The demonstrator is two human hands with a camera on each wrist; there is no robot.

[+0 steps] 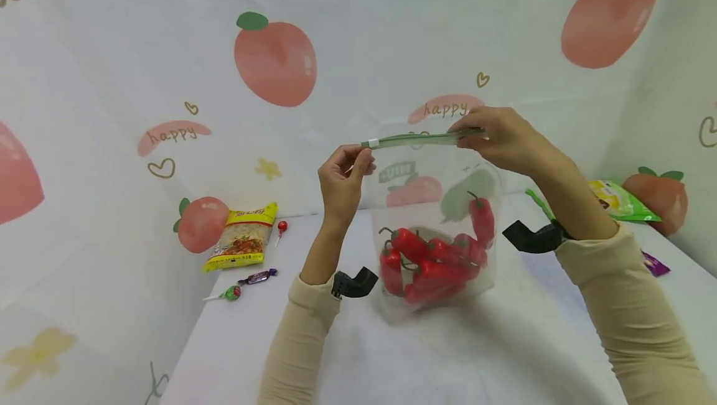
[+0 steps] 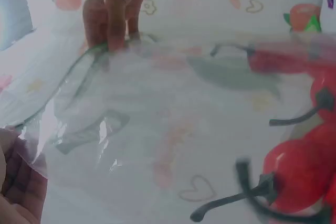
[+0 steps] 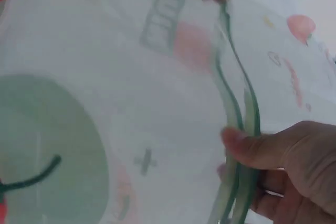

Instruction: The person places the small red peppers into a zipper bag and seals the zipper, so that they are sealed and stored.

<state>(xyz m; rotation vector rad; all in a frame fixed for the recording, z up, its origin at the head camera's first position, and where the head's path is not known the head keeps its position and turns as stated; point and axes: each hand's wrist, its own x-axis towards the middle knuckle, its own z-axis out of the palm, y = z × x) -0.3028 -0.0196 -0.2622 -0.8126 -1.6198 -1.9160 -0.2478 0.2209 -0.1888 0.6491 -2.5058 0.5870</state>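
Note:
A clear zip bag [image 1: 400,172] with a green top strip and printed fruit hangs between both hands. Several red chili peppers [image 1: 439,274] with dark stems lie in its lower part. My left hand [image 1: 342,184] pinches the top corner at the left, right beside the white slider [image 1: 373,143]. At the other end, my right hand [image 1: 501,137] grips the green strip between thumb and fingers. Seen from the right wrist, the two green edges [image 3: 251,95] stand slightly apart between the hands, and the right thumb lies across them near my right hand [image 3: 299,166].
On the white table's left side lie a yellow snack packet [image 1: 242,237], a red lollipop [image 1: 282,226], a purple wrapped candy [image 1: 259,277] and a green lollipop [image 1: 231,293]. A green-yellow packet [image 1: 622,200] and a purple wrapper [image 1: 654,264] lie on the right. A fruit-print curtain [image 1: 358,50] hangs behind.

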